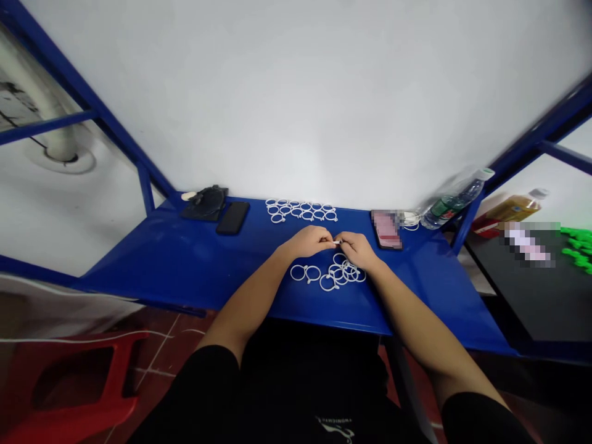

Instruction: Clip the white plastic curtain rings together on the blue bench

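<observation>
My left hand and my right hand meet over the middle of the blue table. Both are closed in a pinch on one small white plastic ring held between their fingertips. Just below the hands lies a loose heap of white rings, some overlapping. At the back of the table, near the wall, several more white rings lie side by side in rows.
A black phone and a black pouch lie at the back left. A phone with a pink case and a clear bottle are at the back right. A red stool stands at lower left.
</observation>
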